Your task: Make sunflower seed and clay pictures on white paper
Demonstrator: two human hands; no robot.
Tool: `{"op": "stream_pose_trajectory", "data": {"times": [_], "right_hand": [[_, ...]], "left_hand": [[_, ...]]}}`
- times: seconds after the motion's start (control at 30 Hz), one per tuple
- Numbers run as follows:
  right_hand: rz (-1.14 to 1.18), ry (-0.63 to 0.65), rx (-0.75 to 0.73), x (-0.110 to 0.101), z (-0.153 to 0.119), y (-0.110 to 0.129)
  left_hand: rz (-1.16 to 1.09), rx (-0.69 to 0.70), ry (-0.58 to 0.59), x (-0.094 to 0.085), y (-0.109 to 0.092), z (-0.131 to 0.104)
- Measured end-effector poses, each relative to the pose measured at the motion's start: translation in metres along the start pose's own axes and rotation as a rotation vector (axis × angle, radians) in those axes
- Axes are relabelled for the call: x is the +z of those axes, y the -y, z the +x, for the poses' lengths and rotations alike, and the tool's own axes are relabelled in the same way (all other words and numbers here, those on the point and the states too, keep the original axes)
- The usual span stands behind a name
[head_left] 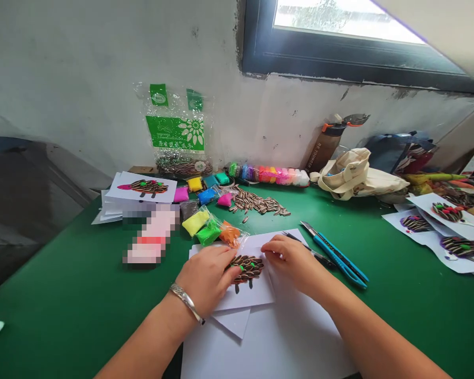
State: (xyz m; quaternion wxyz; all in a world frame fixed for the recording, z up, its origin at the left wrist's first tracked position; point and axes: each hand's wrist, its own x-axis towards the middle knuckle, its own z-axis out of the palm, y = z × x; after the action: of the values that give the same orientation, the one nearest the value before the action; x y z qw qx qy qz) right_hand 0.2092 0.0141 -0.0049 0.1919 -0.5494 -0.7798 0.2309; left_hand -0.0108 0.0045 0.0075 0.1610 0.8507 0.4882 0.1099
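Note:
A white card [255, 297] lies in front of me with a hedgehog-like figure [249, 268] on it, made of striped sunflower seeds with green clay bits and dark legs. My left hand [209, 271], wearing a silver bracelet, rests over the card's left side with fingers stretched out. Its fingers cover part of the figure. At the card's upper right edge, the thumb and fingertips of my right hand [286, 258] come together in a pinch; whatever may be between them is too small to make out. Under the card are more white sheets [284, 337].
Bagged coloured clay [195, 223] and loose sunflower seeds [256, 201] lie beyond my hands. Right of them are a blue utility knife [334, 253] and finished cards [454, 216]. A card stack [142, 185], seed bag [176, 137], bottle [327, 142] and cloth bag [351, 176] line the back.

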Motion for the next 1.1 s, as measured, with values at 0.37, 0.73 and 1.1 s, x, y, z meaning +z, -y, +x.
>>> {"op": "stream_pose_trajectory", "data": {"times": [0.37, 0.73, 1.1], "right_hand": [[-0.126, -0.102, -0.085, 0.020, 0.002, -0.004], [0.008, -0.105, 0.034, 0.018, 0.004, -0.003], [0.264, -0.046, 0.041, 0.005, 0.005, -0.015]], "left_hand": [[0.091, -0.197, 0.001, -0.007, 0.017, 0.001], [0.068, -0.247, 0.025, -0.008, 0.017, 0.004], [-0.065, -0.277, -0.096, -0.005, 0.021, 0.005]]}}
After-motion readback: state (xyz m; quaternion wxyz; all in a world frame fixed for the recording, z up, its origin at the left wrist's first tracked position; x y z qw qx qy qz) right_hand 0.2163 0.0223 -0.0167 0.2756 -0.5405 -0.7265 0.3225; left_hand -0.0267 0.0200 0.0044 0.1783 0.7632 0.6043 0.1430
